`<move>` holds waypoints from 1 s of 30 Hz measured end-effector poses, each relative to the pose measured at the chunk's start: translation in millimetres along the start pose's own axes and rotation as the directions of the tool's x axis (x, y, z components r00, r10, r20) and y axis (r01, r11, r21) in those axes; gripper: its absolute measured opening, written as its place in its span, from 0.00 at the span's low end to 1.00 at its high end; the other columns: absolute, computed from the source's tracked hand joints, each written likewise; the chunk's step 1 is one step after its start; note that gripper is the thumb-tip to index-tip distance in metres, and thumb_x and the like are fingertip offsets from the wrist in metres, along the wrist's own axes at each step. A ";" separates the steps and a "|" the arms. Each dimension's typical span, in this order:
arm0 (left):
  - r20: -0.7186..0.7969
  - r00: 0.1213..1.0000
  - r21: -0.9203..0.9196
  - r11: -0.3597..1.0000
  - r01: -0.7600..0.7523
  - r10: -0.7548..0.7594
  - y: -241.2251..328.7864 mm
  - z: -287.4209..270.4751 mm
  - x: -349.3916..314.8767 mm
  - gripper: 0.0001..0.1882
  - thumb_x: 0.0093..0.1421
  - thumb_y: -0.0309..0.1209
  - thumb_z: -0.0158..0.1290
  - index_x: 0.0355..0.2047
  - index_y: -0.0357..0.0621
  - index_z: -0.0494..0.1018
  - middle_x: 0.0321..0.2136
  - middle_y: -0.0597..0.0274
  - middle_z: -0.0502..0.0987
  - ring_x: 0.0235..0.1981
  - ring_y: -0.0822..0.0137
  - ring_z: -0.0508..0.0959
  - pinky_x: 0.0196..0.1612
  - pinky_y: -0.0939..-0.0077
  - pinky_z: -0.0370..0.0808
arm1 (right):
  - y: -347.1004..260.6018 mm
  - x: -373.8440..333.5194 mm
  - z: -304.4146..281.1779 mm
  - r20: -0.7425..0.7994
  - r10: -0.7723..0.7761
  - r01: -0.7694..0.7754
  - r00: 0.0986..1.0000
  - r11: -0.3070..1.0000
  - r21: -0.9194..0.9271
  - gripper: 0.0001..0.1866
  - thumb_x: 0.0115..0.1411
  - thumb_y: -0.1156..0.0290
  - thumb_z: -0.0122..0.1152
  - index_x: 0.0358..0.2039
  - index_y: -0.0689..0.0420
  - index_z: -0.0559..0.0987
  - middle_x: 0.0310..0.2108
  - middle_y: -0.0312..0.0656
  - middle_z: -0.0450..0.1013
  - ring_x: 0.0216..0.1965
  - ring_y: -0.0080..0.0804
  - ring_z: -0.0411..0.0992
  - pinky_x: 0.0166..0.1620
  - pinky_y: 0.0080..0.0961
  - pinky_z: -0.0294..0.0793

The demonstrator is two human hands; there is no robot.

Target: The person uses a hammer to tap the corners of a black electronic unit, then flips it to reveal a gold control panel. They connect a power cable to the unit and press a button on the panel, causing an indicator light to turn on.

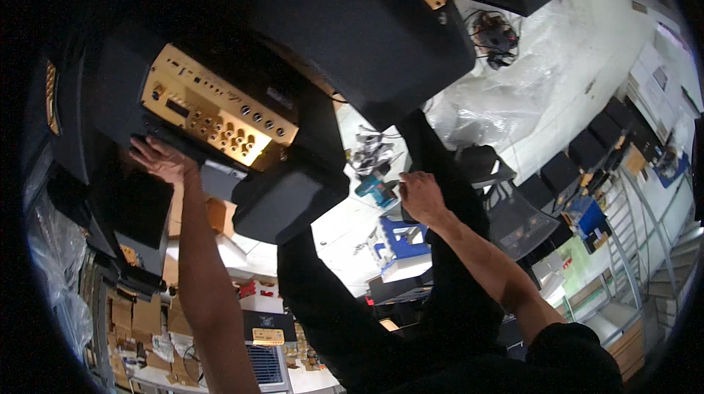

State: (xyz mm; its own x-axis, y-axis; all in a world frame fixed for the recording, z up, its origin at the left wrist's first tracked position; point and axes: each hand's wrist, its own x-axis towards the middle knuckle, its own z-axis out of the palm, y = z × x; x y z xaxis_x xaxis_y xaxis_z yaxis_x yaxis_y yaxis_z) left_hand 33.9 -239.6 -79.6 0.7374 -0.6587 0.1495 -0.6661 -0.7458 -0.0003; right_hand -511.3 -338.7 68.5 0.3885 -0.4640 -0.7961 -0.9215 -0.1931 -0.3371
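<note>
My left hand (pixel 159 161) lies flat with its fingers spread on a black speaker cabinet, beside a gold control panel (pixel 213 115) with several knobs and sockets. Below that panel juts a black padded corner (pixel 293 199) of the cabinet. My right hand (pixel 422 196) is closed around a teal and black cordless drill (pixel 375 191), held low between my legs; the fingers partly hide its grip. A larger black cabinet (pixel 367 49) stands ahead, near the drill's far side.
Clear plastic wrap (pixel 506 100) spreads over the floor at the right, with a dark cable bundle (pixel 496 38) on it. A blue and white step stool (pixel 402 247) stands below the drill. A mesh chair (pixel 522 221) is at right. Cardboard pieces (pixel 147 317) pile up at lower left.
</note>
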 end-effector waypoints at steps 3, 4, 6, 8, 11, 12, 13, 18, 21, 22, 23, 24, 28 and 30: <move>0.068 0.994 0.132 0.987 -0.093 0.085 23.7 -13.5 7.3 0.37 0.61 0.52 0.47 0.63 0.55 0.42 0.66 0.50 0.52 0.64 0.38 0.54 0.59 0.39 0.65 | -0.7 -1.4 0.1 -0.037 0.018 -0.017 0.999 0.999 0.028 0.13 0.60 0.66 0.56 0.37 0.64 0.77 0.27 0.51 0.76 0.33 0.46 0.75 0.42 0.42 0.70; 0.069 0.989 0.172 0.975 -0.143 0.133 24.9 -16.3 9.0 0.42 0.59 0.54 0.50 0.63 0.59 0.37 0.66 0.49 0.52 0.64 0.37 0.54 0.59 0.40 0.65 | -2.7 -1.7 -0.6 -0.033 0.017 -0.016 0.999 0.999 0.034 0.13 0.60 0.66 0.55 0.38 0.64 0.77 0.27 0.51 0.76 0.33 0.46 0.75 0.42 0.41 0.70; 0.073 0.992 0.132 0.985 -0.112 0.103 29.2 -20.7 8.5 0.42 0.59 0.53 0.50 0.63 0.63 0.35 0.66 0.50 0.52 0.64 0.38 0.54 0.59 0.41 0.66 | -4.2 -1.9 -2.6 -0.010 0.029 -0.029 1.000 1.000 0.010 0.14 0.61 0.65 0.54 0.39 0.64 0.77 0.29 0.51 0.77 0.34 0.45 0.75 0.43 0.41 0.70; 0.014 0.990 0.115 0.983 -0.142 0.141 30.8 -21.8 6.5 0.36 0.62 0.54 0.43 0.64 0.59 0.41 0.66 0.53 0.52 0.64 0.40 0.54 0.59 0.39 0.64 | -4.3 -1.6 -5.2 0.018 0.041 -0.041 0.999 0.999 0.001 0.15 0.62 0.64 0.54 0.40 0.63 0.77 0.30 0.51 0.77 0.36 0.45 0.75 0.45 0.41 0.70; -0.087 0.981 0.076 0.983 -0.167 0.173 38.2 -19.4 5.1 0.34 0.68 0.55 0.29 0.65 0.47 0.54 0.67 0.60 0.52 0.66 0.46 0.53 0.59 0.34 0.59 | -4.7 0.1 -7.0 0.046 0.063 -0.064 0.997 0.998 0.009 0.14 0.60 0.66 0.54 0.41 0.62 0.77 0.32 0.50 0.77 0.37 0.44 0.75 0.46 0.40 0.70; -0.063 0.993 0.030 0.995 -0.096 0.097 40.8 -19.8 4.4 0.33 0.67 0.56 0.29 0.65 0.48 0.54 0.67 0.59 0.52 0.66 0.45 0.53 0.58 0.33 0.59 | -5.0 1.0 -7.2 0.046 0.070 -0.071 0.996 0.997 0.007 0.13 0.58 0.69 0.55 0.42 0.61 0.77 0.33 0.49 0.77 0.37 0.43 0.75 0.46 0.40 0.70; -0.041 0.999 -0.021 1.000 -0.023 0.022 41.9 -20.8 4.8 0.33 0.67 0.56 0.30 0.64 0.49 0.54 0.67 0.59 0.52 0.66 0.44 0.53 0.58 0.32 0.59 | -5.9 0.2 -6.9 0.038 0.078 -0.078 0.996 0.997 0.005 0.13 0.55 0.73 0.56 0.42 0.61 0.78 0.33 0.49 0.77 0.37 0.43 0.75 0.46 0.39 0.70; -0.067 0.992 0.027 0.994 -0.108 0.109 41.3 -18.9 5.7 0.30 0.68 0.53 0.30 0.65 0.52 0.52 0.67 0.59 0.51 0.67 0.45 0.51 0.59 0.35 0.59 | -3.4 -0.7 -2.2 0.038 0.076 -0.076 0.996 0.997 0.000 0.13 0.56 0.72 0.56 0.42 0.60 0.77 0.33 0.48 0.77 0.38 0.42 0.75 0.46 0.38 0.70; -0.005 0.985 0.166 0.972 -0.169 0.172 22.0 -15.7 6.2 0.42 0.59 0.56 0.46 0.65 0.61 0.38 0.66 0.53 0.51 0.65 0.40 0.53 0.56 0.39 0.67 | -4.4 -0.3 -3.5 0.030 0.067 -0.067 0.997 0.998 -0.014 0.12 0.56 0.72 0.55 0.41 0.59 0.76 0.32 0.47 0.76 0.38 0.42 0.75 0.46 0.38 0.70; 0.035 0.975 0.258 0.940 -0.222 0.220 20.1 -18.5 9.1 0.51 0.54 0.59 0.53 0.65 0.65 0.32 0.66 0.50 0.51 0.64 0.38 0.54 0.54 0.41 0.70 | -4.7 -0.4 -3.2 0.021 0.064 -0.063 0.998 0.998 -0.019 0.12 0.56 0.72 0.55 0.41 0.59 0.76 0.32 0.47 0.76 0.38 0.42 0.75 0.46 0.38 0.70; 0.048 0.983 0.245 0.952 -0.182 0.175 21.0 -18.4 9.0 0.49 0.55 0.59 0.52 0.65 0.66 0.32 0.66 0.51 0.51 0.64 0.38 0.54 0.54 0.41 0.70 | -3.9 -0.7 -2.7 0.011 0.056 -0.056 0.998 0.998 -0.006 0.12 0.57 0.71 0.56 0.41 0.60 0.76 0.31 0.48 0.76 0.37 0.43 0.75 0.46 0.39 0.70; 0.063 0.989 0.232 0.962 -0.142 0.130 24.1 -16.4 6.5 0.48 0.56 0.58 0.51 0.65 0.67 0.33 0.66 0.51 0.51 0.64 0.39 0.54 0.55 0.41 0.70 | -2.8 -1.0 -2.6 0.001 0.048 -0.048 0.999 0.999 0.006 0.12 0.58 0.70 0.56 0.40 0.62 0.77 0.30 0.50 0.77 0.37 0.45 0.75 0.45 0.40 0.70; 0.087 0.995 0.143 0.988 -0.058 0.046 22.9 -13.6 4.5 0.43 0.61 0.56 0.47 0.66 0.64 0.34 0.67 0.54 0.51 0.65 0.42 0.52 0.58 0.40 0.65 | -5.0 0.6 -6.4 0.021 0.057 -0.057 0.998 0.998 0.031 0.11 0.58 0.70 0.56 0.39 0.63 0.77 0.28 0.52 0.77 0.35 0.46 0.75 0.44 0.42 0.70; 0.068 0.995 0.132 0.988 -0.083 0.075 17.0 -10.9 3.2 0.42 0.62 0.56 0.46 0.67 0.63 0.36 0.67 0.55 0.50 0.66 0.43 0.51 0.60 0.41 0.63 | -2.9 0.0 -3.5 -0.002 0.043 -0.043 0.999 0.999 0.029 0.11 0.58 0.70 0.56 0.39 0.63 0.77 0.28 0.51 0.77 0.34 0.46 0.75 0.44 0.42 0.70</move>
State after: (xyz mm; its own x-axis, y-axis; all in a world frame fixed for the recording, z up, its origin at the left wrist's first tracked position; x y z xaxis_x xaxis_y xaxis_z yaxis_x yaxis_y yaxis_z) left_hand 23.7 -253.3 -68.4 0.6915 -0.7178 0.0815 -0.7045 -0.6950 -0.1436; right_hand -508.7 -341.1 71.2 0.3486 -0.4736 -0.8088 -0.9367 -0.1478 -0.3173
